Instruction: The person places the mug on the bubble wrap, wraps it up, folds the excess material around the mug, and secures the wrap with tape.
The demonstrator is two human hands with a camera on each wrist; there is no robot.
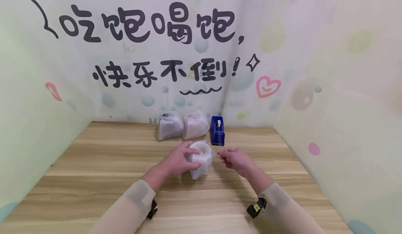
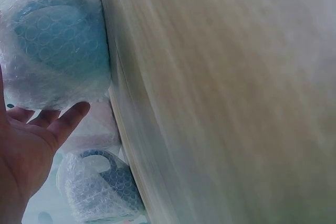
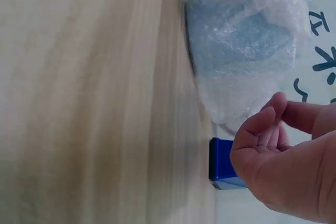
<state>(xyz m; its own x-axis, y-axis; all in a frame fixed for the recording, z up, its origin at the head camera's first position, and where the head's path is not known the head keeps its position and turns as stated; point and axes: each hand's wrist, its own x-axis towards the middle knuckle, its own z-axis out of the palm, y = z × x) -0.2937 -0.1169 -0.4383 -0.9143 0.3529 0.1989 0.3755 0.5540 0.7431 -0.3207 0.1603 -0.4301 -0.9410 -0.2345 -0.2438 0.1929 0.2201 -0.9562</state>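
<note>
A cup in bubble wrap (image 1: pixel 202 160) stands on the table, its white opening facing up; a pale blue side shows through the wrap (image 2: pixel 58 40). My left hand (image 1: pixel 180 159) holds it from the left, thumb at the front and fingers at the rim. Just to the right is my right hand (image 1: pixel 237 160), thumb and index fingertips together by the edge of the wrap. Whether something thin and clear is between these fingertips (image 3: pixel 279 100) cannot be made out. A blue tape dispenser (image 1: pixel 218 131) stands behind the right hand.
Two more bubble-wrapped items, one dark (image 1: pixel 170 126) and one pinkish (image 1: pixel 196 126), stand side by side at the back of the wooden table (image 1: pixel 110 178). A printed wall (image 1: pixel 150 101) rises behind them, with side walls left and right.
</note>
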